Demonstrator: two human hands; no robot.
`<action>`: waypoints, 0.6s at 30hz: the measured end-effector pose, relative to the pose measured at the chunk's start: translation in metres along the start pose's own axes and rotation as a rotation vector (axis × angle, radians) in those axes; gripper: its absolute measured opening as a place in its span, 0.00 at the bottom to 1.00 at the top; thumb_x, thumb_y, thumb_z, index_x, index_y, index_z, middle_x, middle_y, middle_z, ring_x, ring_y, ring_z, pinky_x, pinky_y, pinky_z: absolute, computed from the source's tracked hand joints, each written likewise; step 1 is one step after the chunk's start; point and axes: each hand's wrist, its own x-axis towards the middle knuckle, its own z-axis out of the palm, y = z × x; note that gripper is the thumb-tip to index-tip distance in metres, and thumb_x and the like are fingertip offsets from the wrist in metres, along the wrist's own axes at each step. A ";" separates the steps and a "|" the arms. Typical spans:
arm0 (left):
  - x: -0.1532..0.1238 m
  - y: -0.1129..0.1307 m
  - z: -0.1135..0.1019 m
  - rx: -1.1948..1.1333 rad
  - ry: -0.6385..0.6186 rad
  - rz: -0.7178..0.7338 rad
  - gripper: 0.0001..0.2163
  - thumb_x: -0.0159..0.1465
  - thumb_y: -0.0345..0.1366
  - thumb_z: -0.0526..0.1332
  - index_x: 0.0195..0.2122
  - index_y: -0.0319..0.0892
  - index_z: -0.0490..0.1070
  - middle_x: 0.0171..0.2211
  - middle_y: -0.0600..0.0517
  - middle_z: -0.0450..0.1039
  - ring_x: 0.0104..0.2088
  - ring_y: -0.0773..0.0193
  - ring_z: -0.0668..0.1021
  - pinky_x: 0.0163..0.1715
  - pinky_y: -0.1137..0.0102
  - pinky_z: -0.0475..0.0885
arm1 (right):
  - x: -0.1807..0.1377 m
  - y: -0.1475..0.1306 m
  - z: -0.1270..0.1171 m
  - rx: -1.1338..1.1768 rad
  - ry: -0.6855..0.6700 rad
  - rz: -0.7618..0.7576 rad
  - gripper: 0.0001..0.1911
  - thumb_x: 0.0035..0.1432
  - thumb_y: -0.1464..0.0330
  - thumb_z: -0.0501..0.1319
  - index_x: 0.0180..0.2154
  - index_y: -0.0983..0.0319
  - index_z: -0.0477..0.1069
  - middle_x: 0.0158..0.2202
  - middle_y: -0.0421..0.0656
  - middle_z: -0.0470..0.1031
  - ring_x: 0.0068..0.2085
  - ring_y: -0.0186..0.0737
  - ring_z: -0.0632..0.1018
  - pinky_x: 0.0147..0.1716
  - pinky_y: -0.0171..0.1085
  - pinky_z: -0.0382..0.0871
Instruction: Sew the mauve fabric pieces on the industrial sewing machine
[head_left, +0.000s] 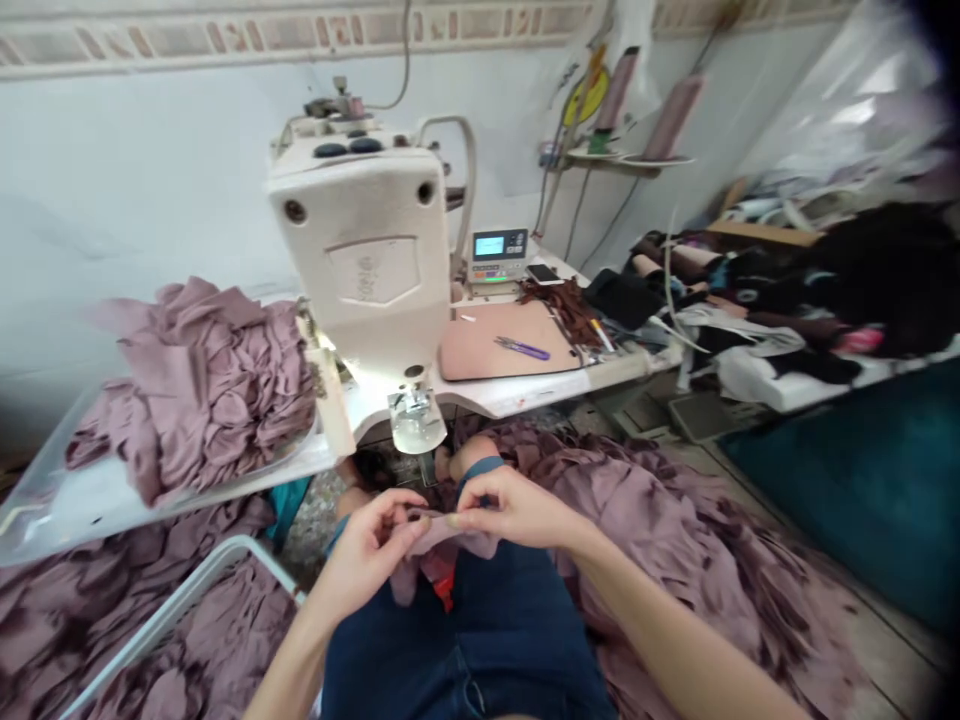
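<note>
Over my lap in blue denim, my left hand (371,548) and my right hand (510,508) both pinch a small mauve fabric piece (442,540). The fingers of each hand are closed on its upper edge, and the cloth droops between them. Something small and red (445,588) shows just under the cloth; I cannot make out what it is. The white sewing machine (371,260) stands on the table right beyond my hands, its presser foot (415,420) just above them.
A heap of mauve fabric pieces (202,380) lies on the table's left. More mauve cloth (675,540) covers the floor at right and left. Purple snips (523,348) rest on a pink pad. Dark clothes (825,290) pile at right. A metal frame (187,595) crosses lower left.
</note>
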 end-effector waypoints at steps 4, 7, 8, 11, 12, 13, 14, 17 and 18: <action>0.002 0.000 -0.005 0.142 0.033 0.101 0.11 0.69 0.44 0.68 0.41 0.44 0.87 0.32 0.48 0.83 0.32 0.58 0.83 0.33 0.70 0.76 | -0.006 -0.001 0.012 0.118 0.096 0.069 0.25 0.65 0.47 0.69 0.32 0.63 0.82 0.26 0.40 0.79 0.27 0.36 0.73 0.26 0.33 0.64; 0.000 0.000 -0.005 0.175 0.075 0.138 0.11 0.69 0.44 0.68 0.38 0.44 0.87 0.32 0.48 0.83 0.33 0.58 0.82 0.35 0.69 0.76 | -0.009 -0.002 0.019 0.140 0.189 0.093 0.24 0.64 0.48 0.70 0.31 0.62 0.81 0.24 0.39 0.75 0.25 0.35 0.70 0.24 0.33 0.61; -0.001 0.001 -0.004 0.158 0.096 0.133 0.11 0.69 0.44 0.68 0.41 0.44 0.88 0.30 0.50 0.82 0.31 0.60 0.80 0.32 0.71 0.74 | -0.008 -0.002 0.020 0.149 0.212 0.096 0.24 0.64 0.48 0.70 0.30 0.62 0.81 0.23 0.39 0.74 0.25 0.35 0.70 0.24 0.33 0.61; -0.005 0.005 -0.004 0.099 0.133 0.138 0.16 0.70 0.45 0.68 0.55 0.44 0.85 0.28 0.53 0.76 0.27 0.64 0.76 0.29 0.73 0.71 | -0.006 -0.005 0.022 0.160 0.249 0.088 0.24 0.64 0.48 0.70 0.30 0.61 0.80 0.23 0.39 0.74 0.25 0.36 0.71 0.24 0.34 0.62; -0.005 0.007 -0.005 0.107 0.124 0.157 0.16 0.71 0.44 0.68 0.56 0.45 0.85 0.29 0.52 0.76 0.28 0.64 0.77 0.29 0.73 0.70 | -0.005 -0.007 0.022 0.146 0.255 0.078 0.23 0.64 0.48 0.70 0.29 0.61 0.80 0.23 0.39 0.74 0.25 0.37 0.72 0.25 0.35 0.62; -0.005 0.010 -0.007 0.132 0.110 0.186 0.15 0.72 0.44 0.67 0.55 0.45 0.86 0.30 0.51 0.77 0.29 0.63 0.77 0.30 0.72 0.70 | -0.004 -0.010 0.021 0.121 0.263 0.060 0.23 0.65 0.49 0.69 0.29 0.61 0.79 0.24 0.40 0.75 0.26 0.38 0.72 0.26 0.36 0.63; -0.004 0.013 -0.009 0.169 0.098 0.218 0.14 0.73 0.43 0.66 0.52 0.45 0.87 0.31 0.50 0.78 0.31 0.62 0.78 0.31 0.71 0.71 | -0.004 -0.013 0.021 0.082 0.275 0.031 0.22 0.67 0.51 0.68 0.28 0.61 0.79 0.24 0.40 0.76 0.27 0.39 0.73 0.27 0.36 0.64; -0.002 0.021 -0.015 0.256 0.108 0.298 0.14 0.75 0.42 0.63 0.48 0.44 0.88 0.31 0.48 0.79 0.33 0.60 0.80 0.33 0.70 0.71 | -0.004 -0.028 0.018 -0.071 0.345 -0.097 0.19 0.71 0.56 0.67 0.29 0.60 0.80 0.27 0.42 0.78 0.29 0.41 0.76 0.32 0.38 0.66; -0.001 0.024 -0.017 0.271 0.117 0.319 0.14 0.76 0.41 0.62 0.47 0.44 0.88 0.32 0.47 0.80 0.33 0.60 0.80 0.34 0.70 0.71 | -0.004 -0.034 0.017 -0.121 0.372 -0.142 0.18 0.71 0.58 0.66 0.30 0.59 0.80 0.27 0.42 0.78 0.30 0.41 0.76 0.33 0.38 0.66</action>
